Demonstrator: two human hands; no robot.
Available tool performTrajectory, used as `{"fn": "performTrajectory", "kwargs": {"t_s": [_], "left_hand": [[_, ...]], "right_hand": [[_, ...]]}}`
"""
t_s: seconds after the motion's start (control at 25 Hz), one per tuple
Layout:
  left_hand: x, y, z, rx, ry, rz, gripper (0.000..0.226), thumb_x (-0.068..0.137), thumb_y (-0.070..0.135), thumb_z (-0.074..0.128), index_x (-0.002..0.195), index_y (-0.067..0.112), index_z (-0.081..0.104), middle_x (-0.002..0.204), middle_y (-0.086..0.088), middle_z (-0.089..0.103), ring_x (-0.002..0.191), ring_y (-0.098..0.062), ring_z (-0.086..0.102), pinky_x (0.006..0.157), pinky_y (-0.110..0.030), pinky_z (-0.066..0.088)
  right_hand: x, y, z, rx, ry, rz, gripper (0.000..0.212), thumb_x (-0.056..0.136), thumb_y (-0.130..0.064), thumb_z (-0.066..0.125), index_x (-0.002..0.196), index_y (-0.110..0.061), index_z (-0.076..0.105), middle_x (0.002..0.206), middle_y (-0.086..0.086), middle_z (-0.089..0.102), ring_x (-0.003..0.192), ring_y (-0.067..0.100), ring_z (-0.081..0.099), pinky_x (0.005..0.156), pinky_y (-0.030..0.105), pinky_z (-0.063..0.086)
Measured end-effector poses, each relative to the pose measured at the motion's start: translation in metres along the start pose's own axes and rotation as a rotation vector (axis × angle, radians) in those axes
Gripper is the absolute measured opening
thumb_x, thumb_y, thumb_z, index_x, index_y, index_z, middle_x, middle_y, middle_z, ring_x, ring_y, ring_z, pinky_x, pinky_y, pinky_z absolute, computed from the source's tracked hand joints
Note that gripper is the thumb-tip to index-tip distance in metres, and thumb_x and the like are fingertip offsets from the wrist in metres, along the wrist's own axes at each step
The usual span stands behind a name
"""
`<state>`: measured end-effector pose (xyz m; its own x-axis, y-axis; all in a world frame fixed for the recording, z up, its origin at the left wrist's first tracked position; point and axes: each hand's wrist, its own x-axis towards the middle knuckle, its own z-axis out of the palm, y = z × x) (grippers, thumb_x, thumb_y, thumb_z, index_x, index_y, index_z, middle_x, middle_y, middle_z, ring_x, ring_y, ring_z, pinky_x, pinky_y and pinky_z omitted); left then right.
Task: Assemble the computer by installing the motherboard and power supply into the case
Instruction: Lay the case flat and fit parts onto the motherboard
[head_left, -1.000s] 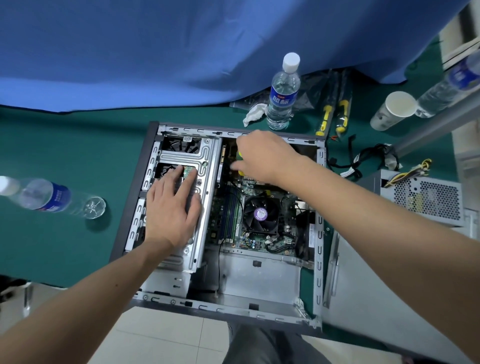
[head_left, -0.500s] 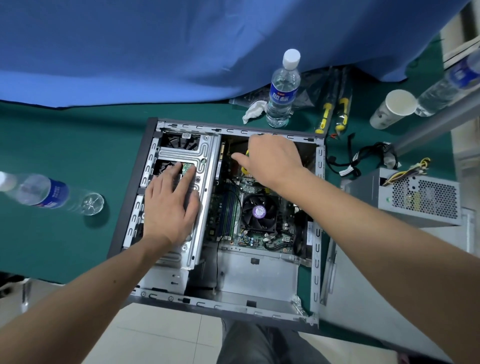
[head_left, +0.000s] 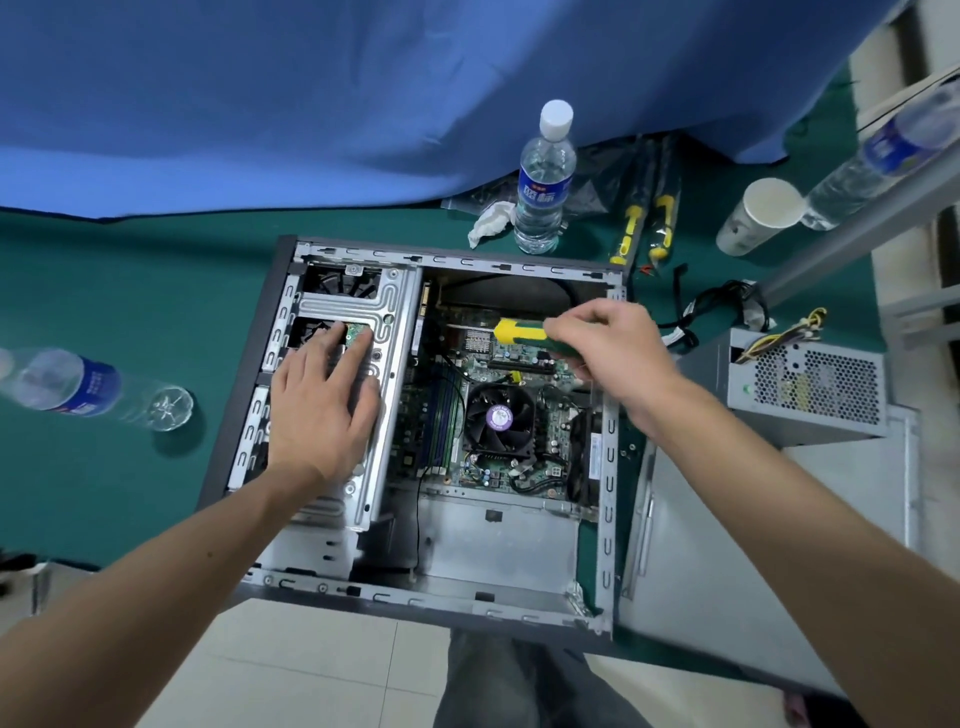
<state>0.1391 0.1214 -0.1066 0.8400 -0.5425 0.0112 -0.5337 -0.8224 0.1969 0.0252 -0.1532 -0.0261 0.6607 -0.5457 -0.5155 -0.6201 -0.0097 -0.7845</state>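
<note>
The open grey computer case (head_left: 608, 467) lies on its side on the green table. Inside it sits the motherboard (head_left: 524, 364), with a black CPU fan (head_left: 500, 418) in its middle. My left hand (head_left: 322, 410) rests flat, fingers spread, on the silver drive cage (head_left: 387, 332) at the case's left. My right hand (head_left: 618, 351) hovers over the board's right part, gripping a yellow-and-green screwdriver (head_left: 519, 331) by its handle; the handle lies sideways and the shaft is hidden. The grey power supply (head_left: 810, 387) stands outside the case, to its right, with its cables trailing.
An upright water bottle (head_left: 543, 182) stands behind the case. Another bottle (head_left: 78, 387) lies at the left. Two yellow-handled tools (head_left: 644, 228), a paper cup (head_left: 758, 213) and black cables (head_left: 722, 306) are at the back right. The case's side panel (head_left: 769, 561) lies at the right.
My right hand has drawn back to the right and lifted off the board's upper part, so the screwdriver's handle now shows sideways. My left hand has stayed on the drive cage.
</note>
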Motion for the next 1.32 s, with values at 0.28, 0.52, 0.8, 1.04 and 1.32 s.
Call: {"fn": "performTrajectory", "kwargs": {"t_s": [0.28,0.52,0.8,1.04,1.32], "left_hand": [[-0.001,0.002,-0.002,0.06,-0.043,0.003,0.058,0.101,0.046,0.022,0.153,0.025,0.035,0.154,-0.016,0.035,0.142,-0.03,0.026,0.116,-0.047,0.02],[-0.029,0.048,-0.002,-0.013,-0.128,-0.116,0.069,0.099,0.054,0.013,0.159,0.019,0.013,0.165,-0.011,0.007,0.152,-0.028,0.001,0.122,-0.046,0.001],[-0.033,0.053,0.011,0.027,-0.074,-0.145,0.063,0.103,0.041,0.039,0.158,0.022,0.014,0.165,-0.009,0.009,0.152,-0.026,0.001,0.121,-0.05,0.004],[-0.037,0.054,0.014,0.042,-0.064,-0.161,0.064,0.102,0.042,0.041,0.158,0.023,0.016,0.165,-0.008,0.01,0.152,-0.024,0.001,0.121,-0.048,0.004],[-0.037,0.052,0.016,0.028,-0.03,-0.151,0.066,0.099,0.036,0.05,0.156,0.022,0.021,0.164,-0.009,0.014,0.152,-0.027,0.005,0.12,-0.051,0.007]], "right_hand": [[-0.043,0.062,-0.046,0.484,-0.127,0.098,0.011,0.087,-0.004,0.065,0.097,-0.008,0.062,0.091,0.022,0.069,0.074,0.029,0.068,0.073,0.04,0.059],[-0.071,0.119,-0.072,0.17,-0.127,0.113,0.032,0.076,0.0,0.061,0.101,-0.02,0.066,0.076,0.003,0.066,0.07,0.012,0.069,0.075,0.036,0.053],[-0.097,0.221,-0.029,-0.054,0.084,0.4,0.002,0.085,-0.007,0.069,0.083,-0.006,0.069,0.057,0.008,0.061,0.043,0.019,0.053,0.051,0.034,0.049],[-0.093,0.234,-0.011,-0.245,0.064,0.377,0.013,0.084,-0.018,0.076,0.081,-0.007,0.07,0.075,0.014,0.071,0.07,0.029,0.068,0.07,0.039,0.056],[-0.093,0.242,-0.005,-0.447,0.041,0.255,0.016,0.09,-0.023,0.066,0.081,-0.01,0.067,0.074,0.008,0.066,0.071,0.028,0.061,0.063,0.028,0.043]]}}
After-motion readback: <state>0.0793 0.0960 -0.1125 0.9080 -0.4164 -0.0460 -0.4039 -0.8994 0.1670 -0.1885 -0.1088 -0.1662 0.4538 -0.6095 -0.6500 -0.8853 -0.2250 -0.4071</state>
